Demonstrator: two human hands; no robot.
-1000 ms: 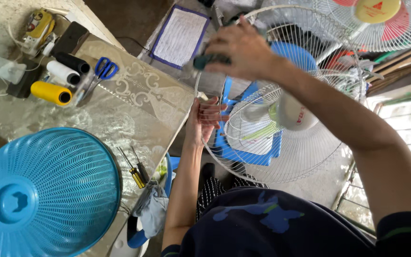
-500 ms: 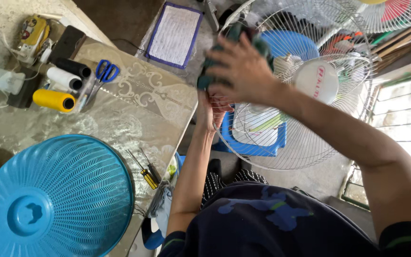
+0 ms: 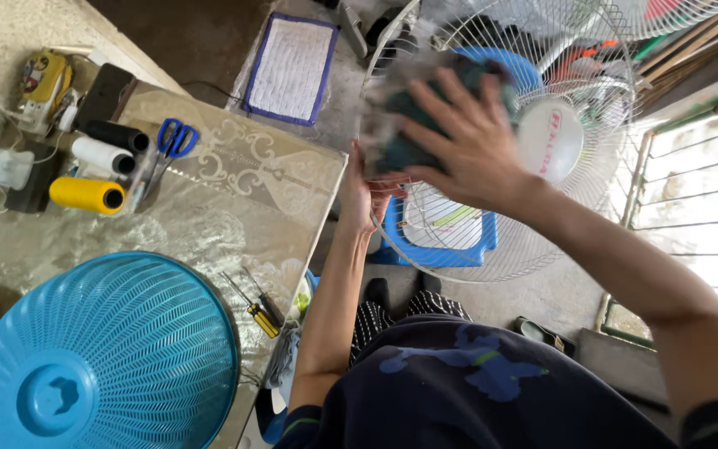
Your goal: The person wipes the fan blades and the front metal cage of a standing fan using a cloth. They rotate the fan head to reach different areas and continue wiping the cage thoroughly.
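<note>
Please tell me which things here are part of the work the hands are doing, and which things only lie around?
In use:
- white wire fan guard, gripped at its rim by the left hand
- dark green cloth, pressed on the guard by the right hand

Lying about:
- blue plastic fan grille
- screwdrivers
- blue scissors
- yellow thread spool

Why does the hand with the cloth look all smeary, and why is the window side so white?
Head view: the right hand and its dark green cloth are motion-blurred against the white fan guard; the window grille is washed out by daylight; the blue grille and yellow spool look sharp, and the table cover glares.
</note>
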